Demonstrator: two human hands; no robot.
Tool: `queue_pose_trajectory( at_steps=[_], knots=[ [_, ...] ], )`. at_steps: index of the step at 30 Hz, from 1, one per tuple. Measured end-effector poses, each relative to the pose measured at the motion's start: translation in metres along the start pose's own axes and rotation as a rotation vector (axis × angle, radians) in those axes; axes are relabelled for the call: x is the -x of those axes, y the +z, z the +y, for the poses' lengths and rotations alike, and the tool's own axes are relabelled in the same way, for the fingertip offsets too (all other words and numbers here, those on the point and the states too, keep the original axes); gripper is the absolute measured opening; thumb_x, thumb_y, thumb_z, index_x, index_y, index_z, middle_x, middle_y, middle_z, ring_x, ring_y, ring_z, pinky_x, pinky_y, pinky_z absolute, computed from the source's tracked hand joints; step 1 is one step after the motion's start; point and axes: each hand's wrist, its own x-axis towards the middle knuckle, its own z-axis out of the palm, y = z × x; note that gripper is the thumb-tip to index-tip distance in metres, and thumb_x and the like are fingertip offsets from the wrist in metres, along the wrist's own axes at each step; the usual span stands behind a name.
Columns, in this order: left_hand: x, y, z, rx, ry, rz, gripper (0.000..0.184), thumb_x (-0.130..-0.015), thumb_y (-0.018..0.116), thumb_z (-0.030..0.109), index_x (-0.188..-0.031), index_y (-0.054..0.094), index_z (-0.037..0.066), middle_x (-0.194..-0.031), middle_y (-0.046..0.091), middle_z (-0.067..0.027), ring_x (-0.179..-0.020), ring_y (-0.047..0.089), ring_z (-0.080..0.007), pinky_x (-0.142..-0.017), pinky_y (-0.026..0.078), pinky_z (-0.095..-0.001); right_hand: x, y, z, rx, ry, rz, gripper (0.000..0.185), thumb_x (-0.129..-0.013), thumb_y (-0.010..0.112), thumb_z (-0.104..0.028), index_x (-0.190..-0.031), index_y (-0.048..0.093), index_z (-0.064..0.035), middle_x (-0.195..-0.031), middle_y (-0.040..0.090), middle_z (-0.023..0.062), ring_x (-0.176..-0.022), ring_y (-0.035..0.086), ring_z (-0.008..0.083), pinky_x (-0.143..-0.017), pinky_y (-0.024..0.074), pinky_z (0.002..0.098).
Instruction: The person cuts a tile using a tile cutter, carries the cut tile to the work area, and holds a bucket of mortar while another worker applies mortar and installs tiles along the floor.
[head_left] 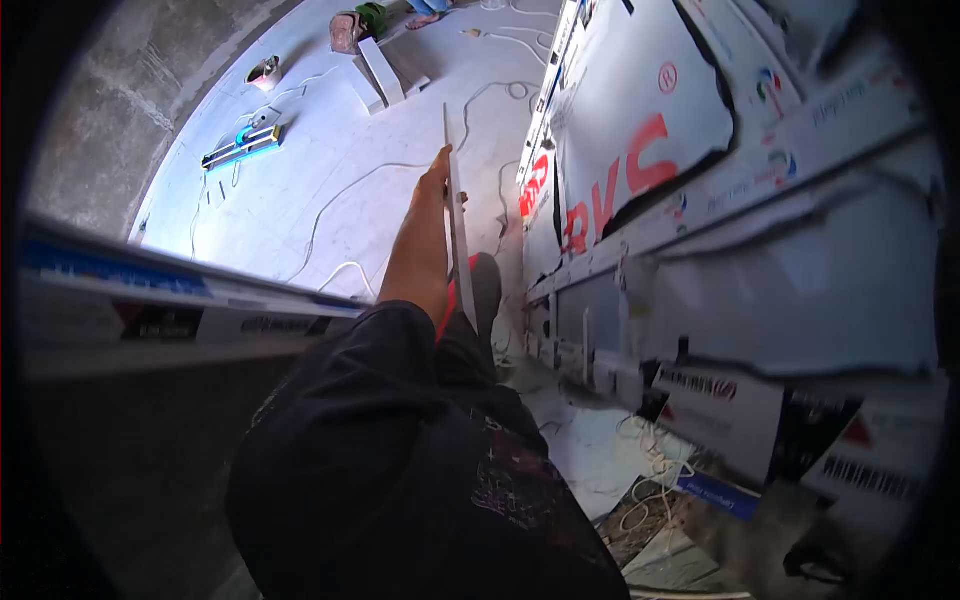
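Left of the wrapped panel (650, 100), in the head view, the left hand (437, 185) grips the strip (460, 260), fingertips showing past its edge. The right hand is out of view; its state cannot be told. Hold the strip steady, apart from the panel; avoid the cord (316, 228) left of the panel.
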Motion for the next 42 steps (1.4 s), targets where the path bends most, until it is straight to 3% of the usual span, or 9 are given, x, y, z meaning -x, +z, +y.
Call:
queue_pose_trajectory(
  at_steps=[7, 13, 18, 28, 36, 39, 41, 42],
  knots=[
    [-0.105, -0.008, 0.048, 0.123, 0.02, -0.016, 0.084, -0.066, 0.038, 0.071, -0.122, 0.035, 0.009, -0.105, 0.045, -0.0221, -0.072, 0.053, -0.0329, -0.063, 0.041, -0.0544, -0.078, 0.058, -0.167, 0.102, -0.199, -0.126, 0.033, -0.078, 0.047, -0.029, -0.105, 0.053, -0.0107, -0.085, 0.057, 0.0115, -0.072, 0.054, 0.0236, -0.066, 0.0415, 0.044],
    [-0.225, -0.049, 0.119, 0.284, 0.004, 0.009, 0.083, -0.066, 0.038, 0.071, -0.121, 0.036, 0.008, -0.104, 0.046, -0.0219, -0.072, 0.053, -0.0325, -0.063, 0.041, -0.0539, -0.141, 0.137, -0.236, 0.443, -0.159, -0.27, 0.033, -0.078, 0.047, -0.029, -0.105, 0.053, -0.0102, -0.088, 0.056, 0.0113, -0.075, 0.053, 0.0244, -0.068, 0.0413, 0.0442],
    [-0.292, -0.108, 0.193, 0.416, -0.013, 0.036, 0.083, -0.066, 0.038, 0.071, -0.12, 0.037, 0.008, -0.103, 0.047, -0.0217, -0.072, 0.053, -0.0321, -0.062, 0.041, -0.0535, -0.192, 0.17, -0.339, 0.73, -0.135, -0.328, 0.033, -0.078, 0.047, -0.028, -0.106, 0.053, -0.0097, -0.091, 0.056, 0.0112, -0.078, 0.053, 0.0251, -0.069, 0.041, 0.0443],
    [-0.268, -0.275, 0.316, 0.54, 0.116, 0.152, 0.082, -0.066, 0.039, 0.071, -0.118, 0.039, 0.008, -0.101, 0.048, -0.0214, -0.072, 0.054, -0.0315, -0.06, 0.042, -0.0527, -0.33, 0.298, -0.601, 0.647, -0.221, -0.284, 0.033, -0.079, 0.047, -0.027, -0.106, 0.053, -0.0088, -0.096, 0.055, 0.011, -0.083, 0.053, 0.0264, -0.072, 0.0406, 0.0445],
    [-0.166, -0.391, 0.388, 0.547, 0.224, 0.308, 0.073, -0.068, 0.039, 0.07, -0.111, 0.047, 0.012, -0.093, 0.055, -0.0154, -0.076, 0.056, -0.0258, -0.062, 0.044, -0.0453, -0.362, 0.449, -0.724, 0.904, -0.368, -0.494, 0.033, -0.079, 0.047, -0.026, -0.106, 0.053, -0.0081, -0.1, 0.055, 0.0108, -0.087, 0.052, 0.0275, -0.075, 0.0402, 0.0446],
    [-0.169, -0.428, 0.38, 0.653, 0.275, 0.37, 0.068, -0.071, 0.04, 0.067, -0.11, 0.049, 0.012, -0.093, 0.055, -0.0147, -0.079, 0.056, -0.0253, -0.061, 0.045, -0.0447, -0.38, 0.518, -0.762, 1.163, -0.57, -0.604, 0.033, -0.079, 0.047, -0.025, -0.106, 0.053, -0.0078, -0.101, 0.055, 0.0108, -0.088, 0.052, 0.0279, -0.076, 0.0401, 0.0447],
    [-0.185, -0.463, 0.351, 0.807, 0.274, 0.2, 0.065, -0.07, 0.041, 0.066, -0.109, 0.049, 0.014, -0.089, 0.055, -0.0112, -0.076, 0.055, -0.0215, -0.058, 0.045, -0.0425, -0.39, 0.573, -0.803, 1.401, -0.998, -0.691, 0.033, -0.079, 0.047, -0.025, -0.106, 0.053, -0.0076, -0.102, 0.055, 0.0107, -0.089, 0.052, 0.0281, -0.076, 0.04, 0.0447],
    [-0.194, -0.466, 0.331, 0.823, 0.256, 0.216, 0.065, -0.07, 0.041, 0.066, -0.109, 0.049, 0.014, -0.089, 0.055, -0.0112, -0.076, 0.055, -0.0215, -0.058, 0.045, -0.0425, -0.403, 0.607, -0.826, 1.455, -1.291, -0.697, 0.033, -0.079, 0.047, -0.025, -0.106, 0.053, -0.0075, -0.103, 0.055, 0.0107, -0.09, 0.052, 0.0283, -0.077, 0.0399, 0.0448]
  ],
)
